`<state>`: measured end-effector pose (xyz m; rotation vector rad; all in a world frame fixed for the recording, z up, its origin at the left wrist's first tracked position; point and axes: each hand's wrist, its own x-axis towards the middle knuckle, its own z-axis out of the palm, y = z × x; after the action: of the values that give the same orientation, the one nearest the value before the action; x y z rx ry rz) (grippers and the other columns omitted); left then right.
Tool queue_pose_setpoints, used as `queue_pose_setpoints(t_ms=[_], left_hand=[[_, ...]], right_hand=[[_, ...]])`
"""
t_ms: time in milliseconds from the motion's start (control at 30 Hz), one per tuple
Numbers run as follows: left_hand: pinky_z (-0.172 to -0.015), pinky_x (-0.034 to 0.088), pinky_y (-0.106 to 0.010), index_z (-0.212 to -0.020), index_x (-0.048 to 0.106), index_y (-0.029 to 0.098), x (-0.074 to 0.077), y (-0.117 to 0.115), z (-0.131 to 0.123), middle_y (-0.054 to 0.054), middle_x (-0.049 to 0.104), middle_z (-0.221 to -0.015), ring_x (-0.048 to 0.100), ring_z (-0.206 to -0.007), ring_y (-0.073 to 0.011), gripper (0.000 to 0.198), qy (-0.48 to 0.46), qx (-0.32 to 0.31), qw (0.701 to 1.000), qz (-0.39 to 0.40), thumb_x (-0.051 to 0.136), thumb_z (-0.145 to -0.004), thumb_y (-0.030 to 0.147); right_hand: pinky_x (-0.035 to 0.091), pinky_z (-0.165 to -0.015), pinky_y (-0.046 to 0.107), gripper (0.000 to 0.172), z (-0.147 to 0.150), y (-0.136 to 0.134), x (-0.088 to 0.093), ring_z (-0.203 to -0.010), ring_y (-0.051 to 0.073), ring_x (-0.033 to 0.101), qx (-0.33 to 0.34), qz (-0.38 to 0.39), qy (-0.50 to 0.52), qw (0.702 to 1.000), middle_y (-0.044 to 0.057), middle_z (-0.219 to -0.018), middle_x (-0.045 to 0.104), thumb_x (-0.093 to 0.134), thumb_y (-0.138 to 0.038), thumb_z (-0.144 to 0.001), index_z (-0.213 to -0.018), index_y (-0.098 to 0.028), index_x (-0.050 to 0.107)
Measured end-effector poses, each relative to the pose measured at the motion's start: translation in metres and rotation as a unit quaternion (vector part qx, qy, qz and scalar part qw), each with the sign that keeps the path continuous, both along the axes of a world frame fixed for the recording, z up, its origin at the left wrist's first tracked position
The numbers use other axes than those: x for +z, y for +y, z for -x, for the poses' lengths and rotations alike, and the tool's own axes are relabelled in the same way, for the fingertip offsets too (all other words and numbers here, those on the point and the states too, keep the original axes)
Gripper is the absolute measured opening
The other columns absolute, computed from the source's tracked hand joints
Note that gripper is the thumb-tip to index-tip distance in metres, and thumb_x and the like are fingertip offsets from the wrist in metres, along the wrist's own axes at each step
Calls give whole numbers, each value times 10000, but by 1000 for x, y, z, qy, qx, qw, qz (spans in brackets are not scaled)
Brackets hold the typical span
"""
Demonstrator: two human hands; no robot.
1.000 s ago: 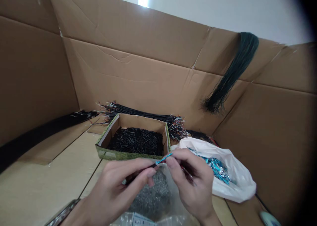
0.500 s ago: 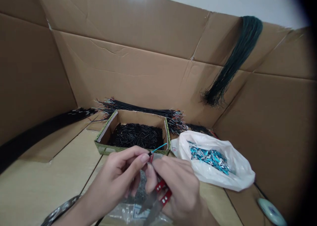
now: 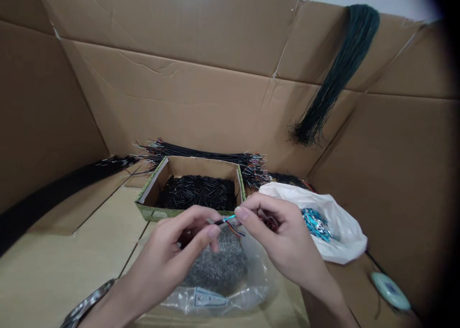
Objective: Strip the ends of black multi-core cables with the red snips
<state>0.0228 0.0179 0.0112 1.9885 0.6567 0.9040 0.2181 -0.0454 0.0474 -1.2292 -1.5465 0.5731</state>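
Currently: two hands, one wire. Left hand (image 3: 167, 256) pinches wire (image 3: 225, 221), black with blue and red leads, above clear bag (image 3: 257, 289) of grey bits at 6 o'clock; right hand (image 3: 283, 237) pinches narrowly, curling around reddish item (image 3: 269, 220). One box (image 3: 201, 167) of black pieces, 12 o'clock; one white bag (image 3: 348, 242), 2 o'clock.

No readable text, blue-printed label (image 3: 207, 297) on plastic bag (image 3: 253, 289) too blurred
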Motion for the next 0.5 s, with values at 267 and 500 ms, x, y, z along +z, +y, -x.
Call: queue_pose_setpoints(t_ms=[267, 500], left_hand=[[-721, 507, -172, -995, 712, 290, 2, -1, 2, 65, 758, -884, 690, -799, -104, 115, -12, 1, 999, -31, 609, -1004, 239], [-571, 411, -192, -910, 700, 226, 9, -3, -1, 15, 745, -793, 546, -632, -108, 281, -1, -36, 997, 63, 489, -1055, 340]], right_hand=[[346, -513, 218, 138, -4, -7, 5, -577, 92, 459, 3, -20, -60, 998, -56, -646, 555, 651, -176, -929, -794, -203, 656], [366, -549, 229, 145, -3, -4, -1, -601, 92, 473, -2, -114, -102, 988, -57, -700, 576, 660, -71, -884, -823, -199, 630]])
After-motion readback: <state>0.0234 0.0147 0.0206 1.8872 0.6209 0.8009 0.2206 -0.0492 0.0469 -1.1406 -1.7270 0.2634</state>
